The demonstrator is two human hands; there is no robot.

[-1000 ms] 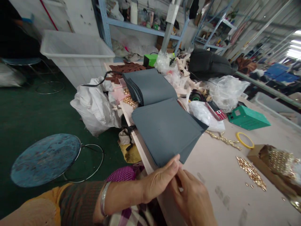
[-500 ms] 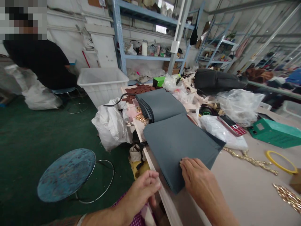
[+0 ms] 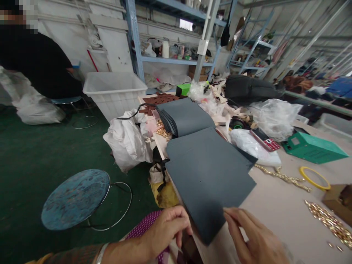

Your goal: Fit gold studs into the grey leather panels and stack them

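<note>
A pale desk (image 3: 277, 209) runs back from the person towards the shelves (image 3: 178, 62), crowded at its far end. Past its far left corner stands a white plastic bin (image 3: 110, 101) with a wide rim and ribbed walls. Nearer, a crumpled white bag (image 3: 128, 141) bulges against the left side of the desk. From this angle, what lies inside the bin and the bag cannot be made out.

A folded grey stack (image 3: 191, 115) of many thin layers sits farther back on the desk, its edges fanned out at the left. In front of it the top sheet (image 3: 209, 187) lies flat, set nearer the person than the lower sheet (image 3: 192, 143), whose far part shows. The top sheet is smooth, dull blue-grey and plain, with straight edges and a tiny dark speck near its middle.

To the right are a clear plastic bag (image 3: 277, 117), a green box (image 3: 316, 148) and a brown carton (image 3: 337, 200), cut off by the edge of the view. The right hand (image 3: 255, 234) is at the near right edge of the top sheet, thumb and forefinger pinching it. The left hand (image 3: 172, 223) hangs just beside the desk's edge, its fingers loosely curled. Smaller still are a yellow ring (image 3: 329, 187), a gold chain (image 3: 283, 178) and a heap of gold links (image 3: 327, 220) near the carton.
</note>
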